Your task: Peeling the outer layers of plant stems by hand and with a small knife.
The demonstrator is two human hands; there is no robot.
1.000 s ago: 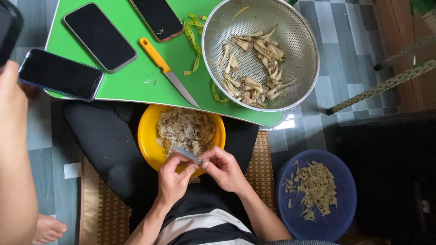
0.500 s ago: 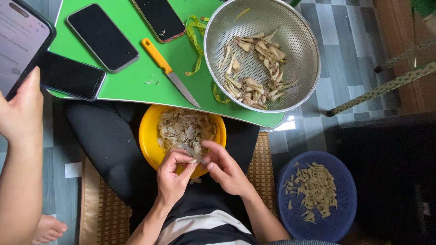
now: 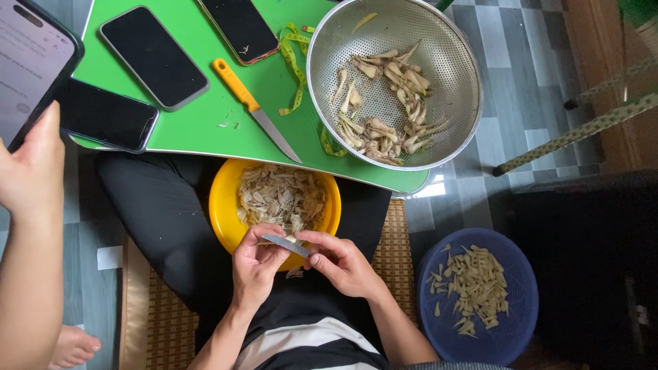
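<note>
At far left we see another person's hand (image 3: 31, 164). It holds up a lit phone (image 3: 31, 65) w/ the thumb on its edge; a bare foot (image 3: 72, 346) of this person is on the floor below.

Next is the green bench (image 3: 205, 130). Three dark phones lie on it: one (image 3: 106, 115) at the left edge, one (image 3: 153, 57) above it and one (image 3: 238, 27) at the top. An orange-handled knife (image 3: 253, 108) lies diagonal beside them, blade toward us, and a green-yellow measuring tape (image 3: 295, 58) curls betw. the knife and the colander.

Under the bench edge, on the lap, sits a yellow bowl (image 3: 223, 205) full of pale peelings. Just in front of it are our hands. The left hand (image 3: 257, 267) is curled, fingers closed on a small pale root piece (image 3: 293, 240), approx. over the bowl's near rim. The right hand (image 3: 343, 264) is closed on the handle end of a small knife (image 3: 284, 243); the blade lies across to the left fingers and touches the piece.

Further right, a steel colander (image 3: 459, 109) w/ unpeeled roots rests on the bench corner. At lower right a blue basket (image 3: 517, 322) on the floor holds cleaned pale pieces.
</note>
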